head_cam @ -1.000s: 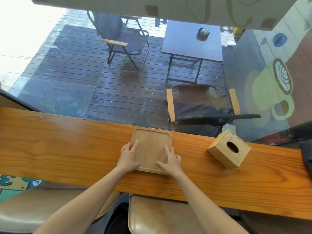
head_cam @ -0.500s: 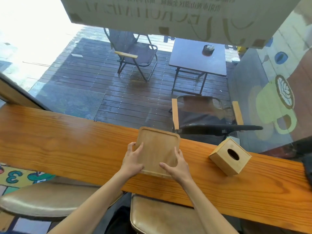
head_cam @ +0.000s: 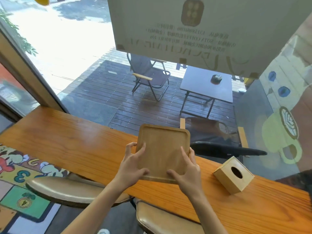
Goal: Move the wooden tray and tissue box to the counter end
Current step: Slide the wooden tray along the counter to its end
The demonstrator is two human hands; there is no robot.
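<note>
A square wooden tray (head_cam: pixel 163 149) with a raised rim is tilted up off the long wooden counter (head_cam: pixel 70 146), its far edge lifted toward the window. My left hand (head_cam: pixel 133 164) grips its left side, thumb on top and fingers curled under the edge. My right hand (head_cam: pixel 185 171) grips its right side the same way. A wooden tissue box (head_cam: pixel 233 176) with an oval hole on top rests on the counter, right of the tray and apart from both hands.
The counter runs along a glass window and its left end (head_cam: pixel 22 122) meets the window frame. Two padded stools (head_cam: pixel 70 190) stand below the front edge. A dark object (head_cam: pixel 302 181) lies at the far right. Outside are folding chairs and a table.
Both hands have closed round the tray's sides and lifted it off the counter, tilting it up. The view has swung up and left, showing the counter's left end.
</note>
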